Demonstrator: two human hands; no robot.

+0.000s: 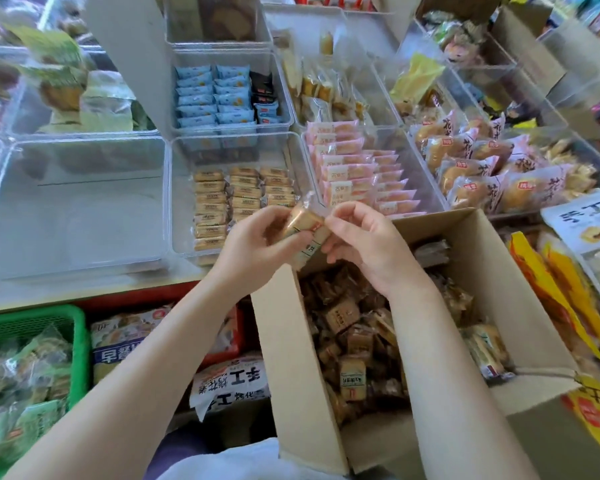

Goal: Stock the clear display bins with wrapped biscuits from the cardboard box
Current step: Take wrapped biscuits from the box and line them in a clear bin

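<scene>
**binwatcher:** Which way is the biscuit pointing? Can't quite read it.

**snackstacker:** The wrapped biscuit is tilted, long axis running from upper left down to lower right, with the crimped clear end sticking up toward the bins. It's in the air above the far corner of the cardboard box, right at the near edge of the clear bin that has tan packs in three rows. Left hand has its fingers curled round the upper end, right hand pinches the lower end, so both are clamped on it.

**binwatcher:** Might be more than one pack?

**snackstacker:** Could be. There's a second label peeking out under the fingers, but the hands cover too much to count.

**binwatcher:** What else is tough to see?

**snackstacker:** The front of the tan rows is hidden behind the left hand. The box contents are a dark jumble of loose packs, and the box's near right corner runs off the frame edge. The far shelves are blurry.

**binwatcher:** Room to work?

**snackstacker:** The big bin just left of the tan one is bare. On the right, a bin of pink packs sits close against the box's back edge, so that side is tight. A green basket sits low on the left, well apart from the hands.
</scene>
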